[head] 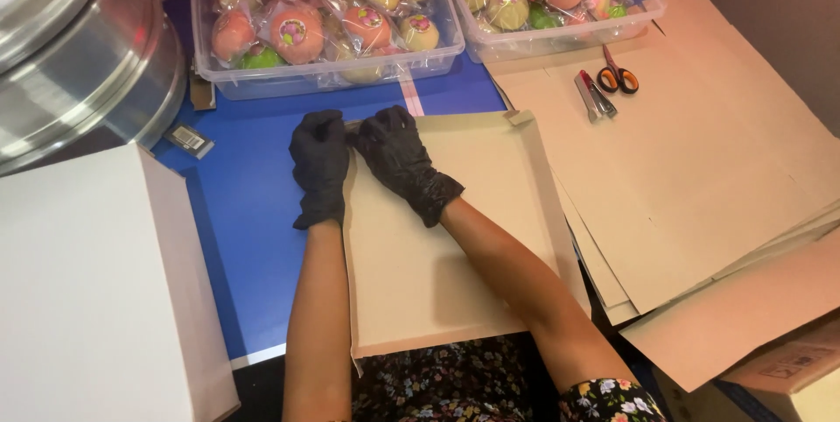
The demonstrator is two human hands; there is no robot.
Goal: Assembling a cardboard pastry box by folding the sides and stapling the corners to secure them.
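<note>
The far left corner of the cardboard sheet (437,238) is covered by the gloved left hand (319,164) and right hand (398,160), so the grip of the fingers cannot be told. Two clear tubs (324,72) (560,37) and a metal pot (79,63) are cut off by the top edge. The white box (96,291) is cropped at left.

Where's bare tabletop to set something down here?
Blue strip between white box and the cardboard sheet under both hands. Narrow gap below the left tub, by the left hand. Right side is crowded: cardboard stack with scissors.
</note>
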